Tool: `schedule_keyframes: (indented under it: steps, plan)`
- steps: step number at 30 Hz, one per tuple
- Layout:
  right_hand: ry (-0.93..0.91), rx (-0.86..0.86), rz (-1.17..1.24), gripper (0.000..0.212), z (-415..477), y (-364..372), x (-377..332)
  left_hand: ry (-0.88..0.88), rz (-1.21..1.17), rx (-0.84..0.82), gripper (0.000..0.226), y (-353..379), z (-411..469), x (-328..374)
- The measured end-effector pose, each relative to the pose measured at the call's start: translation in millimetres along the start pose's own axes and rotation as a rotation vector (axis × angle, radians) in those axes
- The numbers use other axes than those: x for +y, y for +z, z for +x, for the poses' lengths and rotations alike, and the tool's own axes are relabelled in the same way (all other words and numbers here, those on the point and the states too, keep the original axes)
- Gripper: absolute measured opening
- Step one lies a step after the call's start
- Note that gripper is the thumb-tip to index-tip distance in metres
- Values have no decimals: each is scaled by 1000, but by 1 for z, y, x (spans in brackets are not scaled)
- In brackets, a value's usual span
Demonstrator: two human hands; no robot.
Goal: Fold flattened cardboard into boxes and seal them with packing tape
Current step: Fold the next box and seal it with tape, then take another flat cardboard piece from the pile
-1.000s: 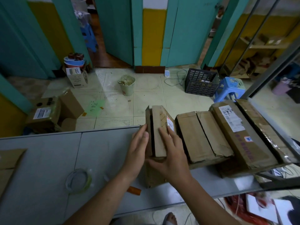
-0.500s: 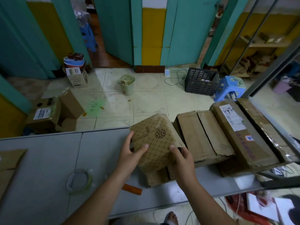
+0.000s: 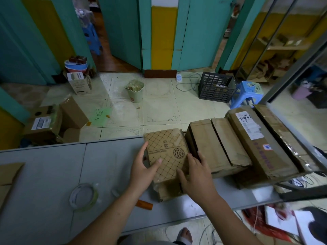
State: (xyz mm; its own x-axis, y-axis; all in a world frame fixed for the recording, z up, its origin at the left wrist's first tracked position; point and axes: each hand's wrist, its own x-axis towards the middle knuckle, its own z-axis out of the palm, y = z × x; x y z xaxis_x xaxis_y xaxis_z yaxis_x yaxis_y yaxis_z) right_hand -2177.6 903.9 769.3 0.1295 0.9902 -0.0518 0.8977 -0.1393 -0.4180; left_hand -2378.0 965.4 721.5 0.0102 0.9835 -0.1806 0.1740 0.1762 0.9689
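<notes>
A small brown cardboard box [image 3: 166, 152] with a printed lattice pattern and a round emblem lies patterned side up on the grey table [image 3: 53, 165]. My left hand [image 3: 144, 169] grips its left edge, thumb on the top face. My right hand [image 3: 195, 174] holds its right edge and near corner. A roll of clear packing tape [image 3: 83, 196] lies flat on the table to the left of my arms. An orange-handled tool [image 3: 144, 204] lies partly under my left forearm.
Three larger folded boxes [image 3: 217, 147] lean in a row against each other right of the small one. Flattened cardboard [image 3: 8, 175] sits at the table's left edge. Beyond the table, the tiled floor holds boxes, a bin, a black crate and a blue stool.
The small box was standing with its open flaps up; both hands tipped it over and laid it down, so its patterned face now points up.
</notes>
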Motion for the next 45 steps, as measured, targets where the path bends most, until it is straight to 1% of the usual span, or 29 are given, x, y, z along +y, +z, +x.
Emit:
schedule_keyframes:
  steps: [2, 3, 6, 8, 12, 14, 16, 19, 21, 24, 27, 30, 35, 38, 41, 43, 45]
  plan:
    - [23, -5, -33, 59, 6, -7, 0, 4, -1, -14, 78, 4, 2, -1]
    - [39, -9, -76, 58, 9, -11, -1, 6, -6, -35, 78, 6, 2, -2]
    - [53, -64, -293, 73, 17, -22, -2, 15, 6, -88, 79, 13, 4, -1]
    - [32, -86, -385, 80, 20, -27, -1, 23, 5, -118, 76, 16, 6, 0]
    - [27, -90, -404, 84, 24, -32, 3, 3, 43, -217, 79, 15, 13, -1]
    - [30, -118, -394, 87, 25, -30, 2, 14, 94, -246, 77, 11, 15, 3]
    - [25, -134, -356, 89, 25, -29, 0, 54, 212, -246, 78, 6, 18, 10]
    - [-35, -82, -262, 82, 27, -33, -5, 151, 536, -250, 86, -9, 29, 25]
    - [-96, -45, -229, 75, 32, -38, -15, 230, 729, -238, 84, -22, 35, 39]
    - [-201, -32, -188, 73, 47, -43, -41, 316, 885, -142, 81, -50, 35, 57]
    - [-329, -49, -170, 78, 67, -35, -82, 320, 984, -19, 80, -95, 31, 64]
    - [-480, -70, -210, 82, 87, -12, -136, 250, 1048, 98, 79, -151, 20, 61]
    - [-747, -164, -232, 82, 103, 40, -240, 81, 1048, 323, 77, -262, -16, 37]
    - [-887, -239, -255, 82, 107, 81, -301, -92, 972, 440, 75, -333, -52, 7]
    - [-967, -327, -287, 82, 111, 128, -358, -276, 919, 573, 72, -390, -90, -31]
    - [-991, -384, -309, 83, 113, 161, -394, -440, 868, 599, 77, -419, -109, -56]
    - [-997, -446, -321, 84, 115, 196, -427, -556, 762, 592, 80, -445, -124, -83]
